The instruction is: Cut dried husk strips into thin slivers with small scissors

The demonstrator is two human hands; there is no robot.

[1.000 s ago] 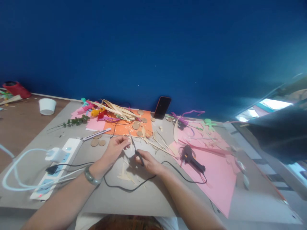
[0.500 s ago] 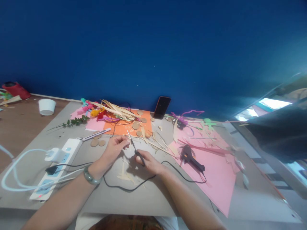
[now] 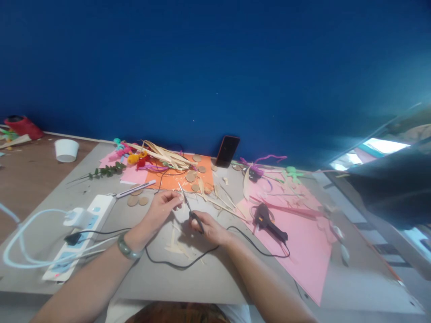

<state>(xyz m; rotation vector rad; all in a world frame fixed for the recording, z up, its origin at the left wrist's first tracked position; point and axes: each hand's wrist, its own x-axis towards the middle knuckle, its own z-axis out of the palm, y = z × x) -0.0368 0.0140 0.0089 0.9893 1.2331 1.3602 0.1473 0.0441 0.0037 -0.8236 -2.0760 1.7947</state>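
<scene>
My right hand (image 3: 208, 226) is closed around the black handles of a pair of scissors (image 3: 187, 204), whose blades point up and to the left. At the blades' left side, my left hand (image 3: 167, 204) pinches a small pale piece of dried husk (image 3: 181, 198) between thumb and fingertips; most of it is hidden or too small to see well. Below both hands, pale husk scraps (image 3: 177, 248) lie on the grey table. Longer husk strips (image 3: 224, 204) are spread just beyond the right hand.
A black glue gun (image 3: 269, 223) lies on pink paper (image 3: 303, 251) at right, its cord looping below my hands. At left are a power strip (image 3: 97, 211), a utility knife (image 3: 136, 189) and wooden discs (image 3: 132, 201). A phone (image 3: 228, 151) leans on the blue wall.
Both hands keep almost the same place. The scissor blades look slightly further apart than before; nothing else has visibly moved.
</scene>
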